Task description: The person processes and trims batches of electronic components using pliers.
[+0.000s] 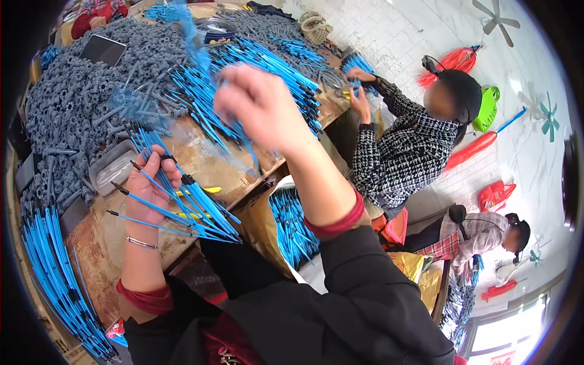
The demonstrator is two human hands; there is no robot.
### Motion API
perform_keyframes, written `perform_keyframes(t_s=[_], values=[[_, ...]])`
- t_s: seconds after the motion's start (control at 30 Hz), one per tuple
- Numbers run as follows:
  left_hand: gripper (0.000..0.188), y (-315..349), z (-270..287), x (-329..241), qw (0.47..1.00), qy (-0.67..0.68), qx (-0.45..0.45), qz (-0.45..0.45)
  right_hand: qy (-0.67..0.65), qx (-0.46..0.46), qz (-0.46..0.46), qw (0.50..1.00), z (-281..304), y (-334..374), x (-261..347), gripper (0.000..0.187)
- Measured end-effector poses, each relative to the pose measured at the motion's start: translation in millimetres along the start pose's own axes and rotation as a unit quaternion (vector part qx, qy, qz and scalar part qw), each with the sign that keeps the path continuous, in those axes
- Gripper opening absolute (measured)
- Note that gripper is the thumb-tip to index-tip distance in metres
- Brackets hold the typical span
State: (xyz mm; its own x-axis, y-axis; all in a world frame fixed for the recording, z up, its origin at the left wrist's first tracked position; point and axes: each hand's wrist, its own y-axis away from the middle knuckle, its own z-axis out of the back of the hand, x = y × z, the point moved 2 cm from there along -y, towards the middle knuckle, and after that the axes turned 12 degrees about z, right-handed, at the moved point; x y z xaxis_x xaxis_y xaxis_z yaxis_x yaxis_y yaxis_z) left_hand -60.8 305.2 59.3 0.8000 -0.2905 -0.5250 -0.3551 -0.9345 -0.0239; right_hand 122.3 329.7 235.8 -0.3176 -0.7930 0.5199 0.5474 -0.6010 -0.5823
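My left hand (155, 185) is closed round a loose bundle of thin blue tubes (204, 210) with black ends and black fittings. The bundle slants over the table's front edge, its tubes fanning out at the lower right. Raised above the table, my right hand (255, 106) has curled fingers smeared by motion. A blurred, see-through blue strip (194, 45) runs up from its fingertips; whether they grip it is unclear. Beneath that hand lies a broad pile of blue tubes (283, 73). A crumpled blue mesh (140, 109) lies beyond my left hand.
Grey plastic fittings (67, 103) heap the table's left and far parts, with a dark tablet (103, 50) on top. A grey tray (112, 167) stands by my left hand. More tubes (58, 280) lie left; a sack (289, 225) holds others. Co-workers (407, 146) are at right.
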Motion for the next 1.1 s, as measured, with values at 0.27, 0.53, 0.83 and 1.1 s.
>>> perform_keyframes(t_s=[0.27,0.53,0.83,1.1], values=[[0.017,4,-9,3,0.999,0.02,0.035,-0.025,0.131,0.128,0.041,0.982,-56,68,17,0.017],[0.014,7,-12,0,0.984,-0.107,-0.138,0.026,0.166,0.098,-0.019,0.981,-58,75,3,0.014],[0.017,4,-11,7,0.988,-0.137,-0.049,-0.059,0.161,0.134,-0.006,0.978,-57,79,4,0.018],[0.019,4,-9,4,0.986,-0.125,-0.083,-0.077,0.179,0.132,-0.046,0.974,-55,80,9,0.019]])
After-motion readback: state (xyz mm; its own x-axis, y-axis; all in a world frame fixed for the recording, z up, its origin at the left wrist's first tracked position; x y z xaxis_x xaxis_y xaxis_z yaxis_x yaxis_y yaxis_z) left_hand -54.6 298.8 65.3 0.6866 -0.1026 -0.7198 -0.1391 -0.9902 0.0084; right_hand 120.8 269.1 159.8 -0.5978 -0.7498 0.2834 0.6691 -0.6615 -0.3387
